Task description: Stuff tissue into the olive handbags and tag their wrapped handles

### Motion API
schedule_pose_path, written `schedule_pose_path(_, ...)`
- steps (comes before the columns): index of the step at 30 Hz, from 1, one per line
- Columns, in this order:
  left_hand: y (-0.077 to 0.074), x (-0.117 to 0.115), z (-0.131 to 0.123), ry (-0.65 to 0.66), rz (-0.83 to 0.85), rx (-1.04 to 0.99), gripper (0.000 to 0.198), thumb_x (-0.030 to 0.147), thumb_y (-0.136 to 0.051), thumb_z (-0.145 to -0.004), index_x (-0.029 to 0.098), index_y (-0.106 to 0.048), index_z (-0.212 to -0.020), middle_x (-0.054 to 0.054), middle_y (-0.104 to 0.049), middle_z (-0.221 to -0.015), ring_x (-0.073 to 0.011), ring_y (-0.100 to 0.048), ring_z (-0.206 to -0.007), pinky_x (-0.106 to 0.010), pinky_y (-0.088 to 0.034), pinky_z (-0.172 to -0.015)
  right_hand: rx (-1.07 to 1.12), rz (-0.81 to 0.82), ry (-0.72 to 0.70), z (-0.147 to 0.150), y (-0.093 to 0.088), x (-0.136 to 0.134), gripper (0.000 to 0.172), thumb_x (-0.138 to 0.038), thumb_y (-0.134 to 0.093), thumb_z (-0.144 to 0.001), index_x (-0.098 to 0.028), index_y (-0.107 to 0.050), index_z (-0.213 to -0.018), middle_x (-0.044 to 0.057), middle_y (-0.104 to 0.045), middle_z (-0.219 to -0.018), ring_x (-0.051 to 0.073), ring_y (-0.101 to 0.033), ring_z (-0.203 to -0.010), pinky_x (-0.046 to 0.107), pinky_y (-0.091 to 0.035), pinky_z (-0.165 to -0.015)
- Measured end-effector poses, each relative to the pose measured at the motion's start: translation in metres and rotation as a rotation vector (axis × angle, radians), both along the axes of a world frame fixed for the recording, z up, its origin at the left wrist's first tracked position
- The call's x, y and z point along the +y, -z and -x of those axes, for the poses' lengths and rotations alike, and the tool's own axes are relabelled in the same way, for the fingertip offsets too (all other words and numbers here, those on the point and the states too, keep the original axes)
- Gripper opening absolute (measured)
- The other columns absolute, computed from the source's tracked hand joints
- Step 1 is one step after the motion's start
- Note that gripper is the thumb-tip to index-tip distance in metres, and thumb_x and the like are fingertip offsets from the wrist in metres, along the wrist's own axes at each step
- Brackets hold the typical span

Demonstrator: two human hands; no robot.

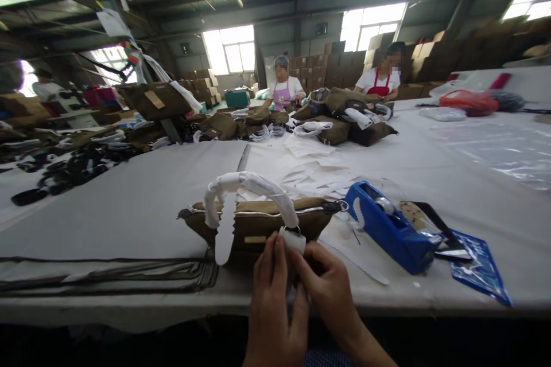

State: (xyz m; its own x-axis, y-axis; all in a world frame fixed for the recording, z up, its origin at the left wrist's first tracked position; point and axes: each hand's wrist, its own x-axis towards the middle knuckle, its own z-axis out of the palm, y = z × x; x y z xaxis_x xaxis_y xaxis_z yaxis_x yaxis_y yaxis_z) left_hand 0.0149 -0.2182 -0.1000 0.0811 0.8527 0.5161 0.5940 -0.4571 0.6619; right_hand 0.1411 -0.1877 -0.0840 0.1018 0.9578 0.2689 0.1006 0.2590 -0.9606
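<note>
Bare left hand (275,298) and bare right hand (327,284) sit nearest, both at the olive-brown fabric bag with silver zip (255,227), which stands on the white-covered table (129,200) near its edge. Right thumb and finger are clamped on a small white wrap (293,242) at the handle's right base; left fingertips touch its edge, but I can't tell whether they clamp it (thumb side partly hidden).

Progress, as I judge it: arched white-wrapped handle (264,184) looks mostly covered, right base unfinished. One toothed white strip (226,229) hangs loose down the bag's front, probably left to deal with.

Counting outward, I get one bag at hand, one blue plastic tape dispenser (387,226), three toothed strips (hanging, against the dispenser, flat on the table), one blue plastic packet (480,269). Two aproned co-workers (282,96) beyond. Loose white paper pieces (307,178) and heaped olive-brown bags (340,100) overlap too much for me to count.
</note>
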Motion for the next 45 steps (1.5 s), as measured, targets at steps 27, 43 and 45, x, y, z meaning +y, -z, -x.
schedule_pose_path(27,-0.009,0.027,0.013,-0.088,0.667,-0.495,0.060,0.066,-0.077,-0.063,0.018,-0.075,-0.098,-0.005,-0.080,-0.088,-0.0285,-0.072,-0.085,-0.030,-0.054,-0.075,-0.584,0.338,0.429,-0.252,-0.021,0.036,0.033,-0.055,-0.067,-0.076,-0.024,-0.080,-0.071,0.008,-0.073,-0.119,0.038,-0.057,-0.125,0.049,-0.037,-0.111)
schedule_pose_path(43,-0.006,0.028,0.015,-0.110,0.695,-0.444,0.062,0.070,-0.074,-0.061,0.019,-0.075,-0.097,-0.004,-0.080,-0.088,-0.0289,-0.073,-0.086,-0.030,-0.055,-0.076,-0.183,0.381,0.337,-0.252,-0.042,0.007,0.043,-0.062,-0.075,-0.068,-0.021,-0.082,-0.081,0.011,-0.070,-0.125,0.038,-0.047,-0.136,0.051,-0.021,-0.122)
schedule_pose_path(45,-0.007,0.028,0.014,-0.129,0.700,-0.441,0.062,0.070,-0.075,-0.061,0.019,-0.075,-0.096,-0.004,-0.080,-0.088,-0.0296,-0.073,-0.086,-0.030,-0.055,-0.076,-0.185,0.393,0.332,-0.252,-0.043,0.007,0.045,-0.063,-0.075,-0.068,-0.021,-0.082,-0.080,0.012,-0.071,-0.123,0.040,-0.048,-0.135,0.054,-0.021,-0.121)
